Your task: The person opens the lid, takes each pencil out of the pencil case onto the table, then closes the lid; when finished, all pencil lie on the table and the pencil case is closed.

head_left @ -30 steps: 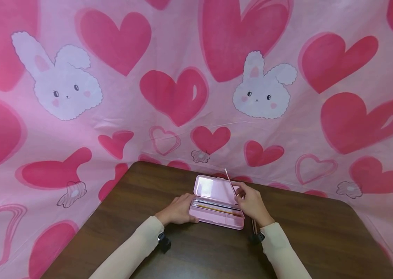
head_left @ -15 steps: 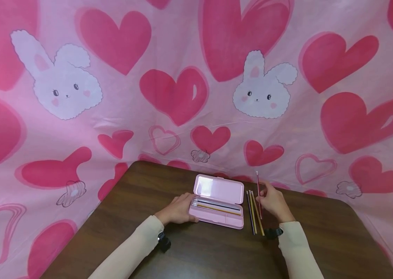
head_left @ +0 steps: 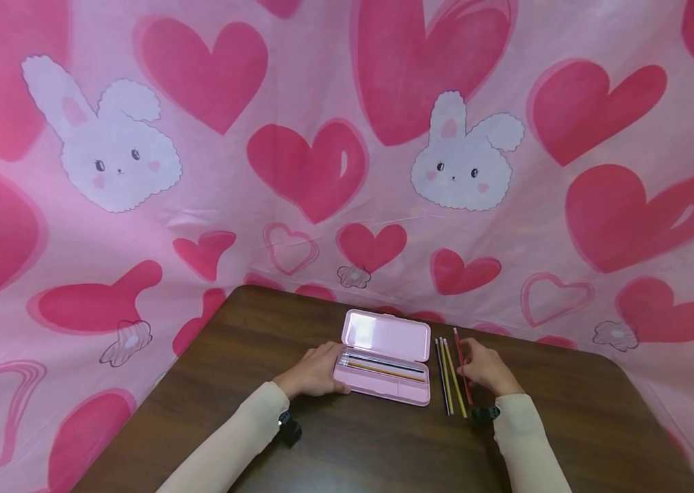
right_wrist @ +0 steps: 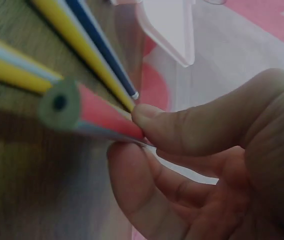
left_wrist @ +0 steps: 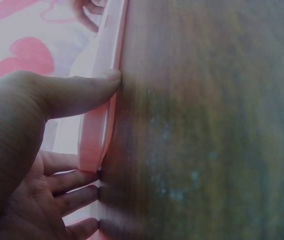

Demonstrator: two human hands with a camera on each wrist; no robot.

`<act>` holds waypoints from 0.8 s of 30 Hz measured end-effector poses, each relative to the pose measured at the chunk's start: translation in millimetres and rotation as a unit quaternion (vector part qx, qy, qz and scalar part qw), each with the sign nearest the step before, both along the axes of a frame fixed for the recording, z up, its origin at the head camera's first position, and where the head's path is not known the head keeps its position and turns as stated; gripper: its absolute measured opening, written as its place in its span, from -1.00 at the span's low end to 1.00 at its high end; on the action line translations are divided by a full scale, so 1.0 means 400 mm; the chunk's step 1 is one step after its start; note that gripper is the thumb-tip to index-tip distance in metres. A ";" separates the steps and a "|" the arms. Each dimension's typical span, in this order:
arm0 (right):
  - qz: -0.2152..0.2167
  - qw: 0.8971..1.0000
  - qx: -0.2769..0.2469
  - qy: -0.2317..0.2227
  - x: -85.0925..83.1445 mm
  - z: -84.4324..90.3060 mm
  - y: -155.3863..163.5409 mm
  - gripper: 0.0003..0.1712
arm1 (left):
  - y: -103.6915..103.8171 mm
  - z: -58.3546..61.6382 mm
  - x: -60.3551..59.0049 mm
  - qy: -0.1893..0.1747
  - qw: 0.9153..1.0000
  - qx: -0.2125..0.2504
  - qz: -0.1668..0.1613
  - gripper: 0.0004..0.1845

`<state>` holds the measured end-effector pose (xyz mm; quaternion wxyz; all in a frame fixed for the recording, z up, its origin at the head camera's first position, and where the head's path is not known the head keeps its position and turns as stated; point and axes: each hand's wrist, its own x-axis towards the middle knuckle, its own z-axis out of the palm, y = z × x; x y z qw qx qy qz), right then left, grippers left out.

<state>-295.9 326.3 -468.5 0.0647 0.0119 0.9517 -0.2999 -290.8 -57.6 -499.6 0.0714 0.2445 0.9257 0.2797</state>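
Note:
A pink pencil case [head_left: 397, 337] lies on the table with its lid raised, several pencils [head_left: 384, 368] in its back compartment. At its left end my left hand [head_left: 316, 372] grips the corner; in the left wrist view the thumb [left_wrist: 82, 92] presses on the front side and the fingers touch the end. To the right of the case, my right hand [head_left: 487, 366] pinches a red pencil [head_left: 460, 347] between thumb and fingers. In the right wrist view the red pencil [right_wrist: 102, 109] shows its flat, unsharpened end, low over the table.
Beside the red pencil, 3 pencils lie on the table: a dark blue pencil [head_left: 443, 380] and two yellow pencils, one being the right-hand yellow pencil [head_left: 455, 380]. A pink curtain [head_left: 310, 82] with hearts and rabbits hangs behind the brown table [head_left: 347, 452].
My right hand has carried the red pencil from over the case to the right, then lowered it beside the other pencils. My left hand has stayed on the case.

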 end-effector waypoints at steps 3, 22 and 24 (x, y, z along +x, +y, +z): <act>0.003 1.000 0.000 -0.015 0.000 -0.007 0.003 -0.25 | 0.000 0.000 0.000 0.001 1.000 -0.001 0.000 -0.05; 0.018 0.998 -0.017 -0.052 0.011 -0.018 -0.005 -0.24 | 0.001 0.002 0.003 0.003 1.000 -0.001 0.000 -0.06; 0.019 0.998 -0.018 -0.051 0.010 -0.019 -0.004 -0.25 | 0.001 0.001 0.004 0.004 1.000 -0.002 0.001 -0.07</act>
